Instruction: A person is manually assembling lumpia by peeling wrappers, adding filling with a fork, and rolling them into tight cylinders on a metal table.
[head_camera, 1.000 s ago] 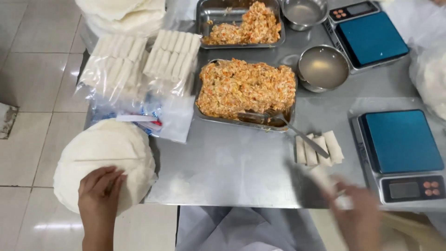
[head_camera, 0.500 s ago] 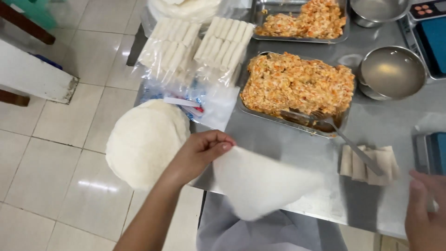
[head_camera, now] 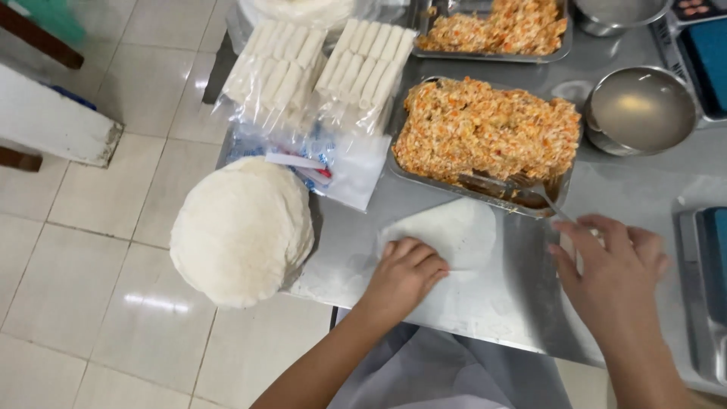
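A thin white round wrapper (head_camera: 454, 231) lies flat on the steel table (head_camera: 485, 303), just in front of the metal tray of orange shredded filling (head_camera: 485, 132). My left hand (head_camera: 405, 276) presses its fingers on the wrapper's near left edge. My right hand (head_camera: 613, 276) hovers with fingers spread to the right of the wrapper, near the handle of a fork (head_camera: 530, 189) that rests in the tray. A thick stack of round wrappers (head_camera: 242, 231) sits at the table's left corner, overhanging the edge.
Bags of finished white rolls (head_camera: 326, 64) lie at the back left, with a clear plastic bag (head_camera: 341, 167) below them. A second filling tray (head_camera: 500, 26), a steel bowl of liquid (head_camera: 640, 110) and a blue scale (head_camera: 708, 45) stand behind. Another scale (head_camera: 708, 288) is at right. Tiled floor lies to the left.
My left hand carried one wrapper from the stack to the table and laid it flat. My right hand moved in beside it. The view shifted left.
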